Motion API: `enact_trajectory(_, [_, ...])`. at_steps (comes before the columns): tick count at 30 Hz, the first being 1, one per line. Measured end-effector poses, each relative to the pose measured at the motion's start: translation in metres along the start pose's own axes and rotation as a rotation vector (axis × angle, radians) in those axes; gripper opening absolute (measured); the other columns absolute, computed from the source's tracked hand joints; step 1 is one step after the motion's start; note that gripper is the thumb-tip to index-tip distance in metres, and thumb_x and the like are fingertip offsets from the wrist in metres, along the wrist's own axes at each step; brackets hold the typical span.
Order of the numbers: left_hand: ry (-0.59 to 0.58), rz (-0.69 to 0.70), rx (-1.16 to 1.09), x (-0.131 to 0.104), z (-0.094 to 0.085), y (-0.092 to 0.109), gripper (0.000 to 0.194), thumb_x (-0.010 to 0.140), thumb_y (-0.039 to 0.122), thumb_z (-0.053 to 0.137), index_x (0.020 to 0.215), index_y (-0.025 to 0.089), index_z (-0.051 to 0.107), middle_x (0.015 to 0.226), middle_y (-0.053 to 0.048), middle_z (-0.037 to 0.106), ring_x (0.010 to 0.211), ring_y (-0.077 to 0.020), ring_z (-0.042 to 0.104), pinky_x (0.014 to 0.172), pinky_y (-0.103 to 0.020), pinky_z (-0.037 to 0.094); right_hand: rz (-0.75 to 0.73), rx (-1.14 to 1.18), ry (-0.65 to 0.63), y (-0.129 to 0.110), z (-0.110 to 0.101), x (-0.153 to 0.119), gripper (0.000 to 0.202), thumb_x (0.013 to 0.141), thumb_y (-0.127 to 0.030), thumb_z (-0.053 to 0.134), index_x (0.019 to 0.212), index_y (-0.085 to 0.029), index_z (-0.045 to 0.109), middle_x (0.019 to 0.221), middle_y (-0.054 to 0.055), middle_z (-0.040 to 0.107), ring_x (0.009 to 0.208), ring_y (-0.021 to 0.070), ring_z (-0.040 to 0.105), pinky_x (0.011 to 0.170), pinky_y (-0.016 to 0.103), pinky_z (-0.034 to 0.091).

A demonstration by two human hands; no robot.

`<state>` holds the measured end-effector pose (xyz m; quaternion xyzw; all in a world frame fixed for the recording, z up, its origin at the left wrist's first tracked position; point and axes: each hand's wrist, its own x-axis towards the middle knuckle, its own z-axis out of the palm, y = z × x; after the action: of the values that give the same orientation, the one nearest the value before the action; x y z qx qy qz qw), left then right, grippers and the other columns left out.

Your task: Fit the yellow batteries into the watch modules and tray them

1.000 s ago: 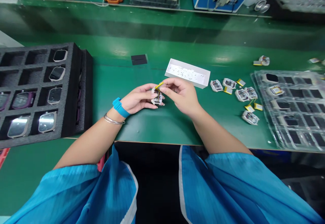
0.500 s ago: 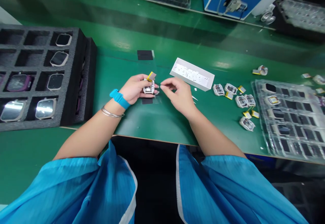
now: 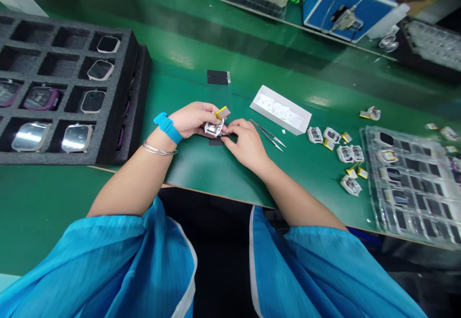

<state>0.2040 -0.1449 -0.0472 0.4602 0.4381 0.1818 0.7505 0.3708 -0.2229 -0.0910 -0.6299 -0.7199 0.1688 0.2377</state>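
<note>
A white smartwatch case (image 3: 213, 128) with its inside showing is gripped in my left hand (image 3: 194, 120). A yellow-edged battery (image 3: 223, 113) sticks up from the case. My right hand (image 3: 246, 144) is at the case's right side, thumb and forefinger drawn together close to the left fingertips. Whatever they pinch, if anything, is too small or hidden. Beneath the hands lies a dark strip (image 3: 216, 141) on the table. Tweezers (image 3: 270, 136) rest on the green surface just right of my right hand.
A white box (image 3: 306, 121) holding small pieces stands behind the tweezers. Several opened watch cases (image 3: 332, 135) with batteries lie to the right, beside stacked clear trays (image 3: 370, 164). On the left is a black foam tray (image 3: 91, 150) with watches. A black sheet (image 3: 217, 77) lies farther back.
My right hand has moved down and left, against the watch case. The tweezers, mostly hidden before, now show fully. The whole view has shifted slightly.
</note>
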Motion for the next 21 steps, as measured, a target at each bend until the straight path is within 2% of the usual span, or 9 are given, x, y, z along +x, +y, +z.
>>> enact_trajectory(13, [0.002,-0.006,-0.012,0.0034,-0.0005,-0.0024,0.012,0.077,0.004,0.061,0.084,0.013,0.06,0.075,-0.007,0.074,0.071,-0.0191,0.074,0.083,-0.041,0.06,0.083,0.081,0.007,0.0017,0.0024,0.0029,0.01,0.08,-0.014,0.073,0.073,-0.019,0.068,0.1,0.007,0.067,0.096,0.0249,0.062,0.094,0.045,0.049])
enact_trajectory(17, [-0.01,0.002,-0.011,0.0046,-0.001,-0.0036,0.01,0.077,0.004,0.06,0.084,0.013,0.06,0.076,-0.007,0.074,0.072,-0.019,0.074,0.079,-0.038,0.06,0.04,0.011,-0.003,0.0038,0.0063,0.004,0.01,0.086,-0.016,0.067,0.077,-0.019,0.065,0.1,0.009,0.064,0.097,0.0268,0.059,0.096,0.047,0.048])
enact_trajectory(21, [-0.003,-0.006,-0.014,0.004,-0.0017,-0.0031,0.009,0.079,0.005,0.059,0.084,0.013,0.06,0.077,-0.008,0.074,0.069,-0.0179,0.073,0.076,-0.037,0.061,-0.046,-0.014,-0.042,0.0059,0.0089,-0.0013,0.004,0.091,-0.017,0.059,0.088,-0.019,0.061,0.109,0.013,0.061,0.104,0.0292,0.055,0.094,0.048,0.048])
